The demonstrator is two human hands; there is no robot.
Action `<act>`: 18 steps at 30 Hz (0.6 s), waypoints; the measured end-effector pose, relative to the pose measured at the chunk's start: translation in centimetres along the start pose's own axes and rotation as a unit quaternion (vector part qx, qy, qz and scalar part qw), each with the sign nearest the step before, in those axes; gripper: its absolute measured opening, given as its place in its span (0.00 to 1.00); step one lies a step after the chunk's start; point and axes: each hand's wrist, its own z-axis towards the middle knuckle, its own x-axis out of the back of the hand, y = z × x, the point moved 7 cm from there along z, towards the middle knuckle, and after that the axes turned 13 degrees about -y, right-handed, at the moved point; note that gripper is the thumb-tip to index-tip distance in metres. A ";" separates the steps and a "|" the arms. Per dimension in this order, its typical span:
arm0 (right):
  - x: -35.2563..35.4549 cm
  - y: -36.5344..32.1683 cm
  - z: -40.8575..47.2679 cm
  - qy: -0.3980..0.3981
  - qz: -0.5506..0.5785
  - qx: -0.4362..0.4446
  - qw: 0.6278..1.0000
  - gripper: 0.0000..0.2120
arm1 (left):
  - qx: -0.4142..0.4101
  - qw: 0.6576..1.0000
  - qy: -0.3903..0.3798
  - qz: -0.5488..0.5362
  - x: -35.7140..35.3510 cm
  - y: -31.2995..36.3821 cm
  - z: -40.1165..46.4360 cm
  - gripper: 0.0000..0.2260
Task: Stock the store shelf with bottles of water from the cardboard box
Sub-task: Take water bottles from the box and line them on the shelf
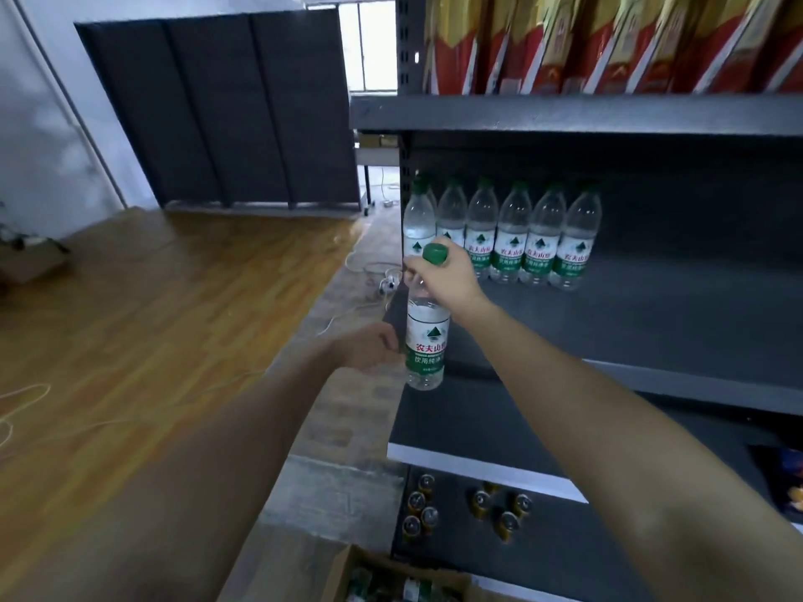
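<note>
Head view, looking forward and down along both forearms toward a dark grey store shelf (652, 336). At the bottom edge, an open cardboard box (347, 571) is showing bottles inside it, only partly in frame and too dark to count. On the middle board, a row of stocked water bottles (504, 236) is standing upright near the left upright post, touching side by side, each with a green cap and a white-and-green label; at least one more is standing behind the leftmost.

A further water bottle (426, 328) is hanging upright in the air in front of the shelf's left front corner, below and in front of the stocked row and not yet resting on the board. The right hand (443, 280) is gripping it at the neck, fingers curled round just beneath the green cap (435, 254), which is protruding above the knuckles. The left hand (369, 347) is lying against the labelled lower body from the left, thumb touching the label edge; whether its fingers are wrapping behind cannot be told.

On the board above, red-and-gold packages (608, 41) are leaning in a row. On the lowest board, gold-topped cans (478, 501) are standing in two loose groups.
</note>
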 end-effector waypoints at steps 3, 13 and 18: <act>3.6 -0.3 1.6 0.044 0.001 0.004 0.999 0.06 | -0.010 0.999 0.019 0.046 1.6 3.0 1.7 0.07; 11.6 -1.1 8.0 0.055 -0.011 0.026 0.998 0.05 | -0.042 0.996 -0.005 0.072 3.6 11.2 9.9 0.13; 12.5 0.4 10.5 0.012 -0.066 0.013 0.998 0.03 | -0.085 0.996 0.027 -0.015 3.8 12.8 12.9 0.21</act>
